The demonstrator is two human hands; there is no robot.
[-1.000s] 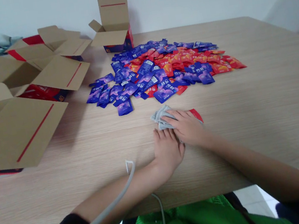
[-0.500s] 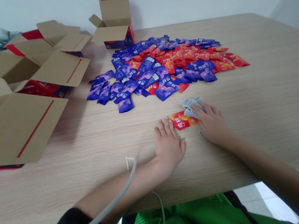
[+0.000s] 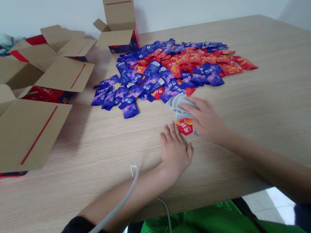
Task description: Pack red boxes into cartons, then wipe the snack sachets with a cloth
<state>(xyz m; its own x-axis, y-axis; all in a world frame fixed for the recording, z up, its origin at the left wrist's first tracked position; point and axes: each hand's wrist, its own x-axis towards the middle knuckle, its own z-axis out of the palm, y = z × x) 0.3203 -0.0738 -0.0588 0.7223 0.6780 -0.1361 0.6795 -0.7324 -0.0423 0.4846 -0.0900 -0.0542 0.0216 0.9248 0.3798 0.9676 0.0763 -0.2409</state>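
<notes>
A red packet [image 3: 185,126] with orange fruit printed on it lies on the table. My left hand [image 3: 175,150] rests palm down beside it, fingers stretched out and the fingertips at its left edge. Over the packet's right part is my right hand [image 3: 207,120], closed on a folded grey cloth [image 3: 182,106]. The cloth covers the packet's upper edge and is slightly blurred. Just beyond the cloth spreads a heap of purple packets [image 3: 152,79] and red packets [image 3: 190,57].
Several open cardboard boxes [image 3: 39,129] stand at the left with flaps spread. Another open box [image 3: 123,37] is behind the heap. A white cable [image 3: 121,198] crosses over my left forearm. The table's front edge runs close to my body.
My right hand has moved left and slightly away from me with the grey cloth, across the red packet. My left hand has stayed in place.
</notes>
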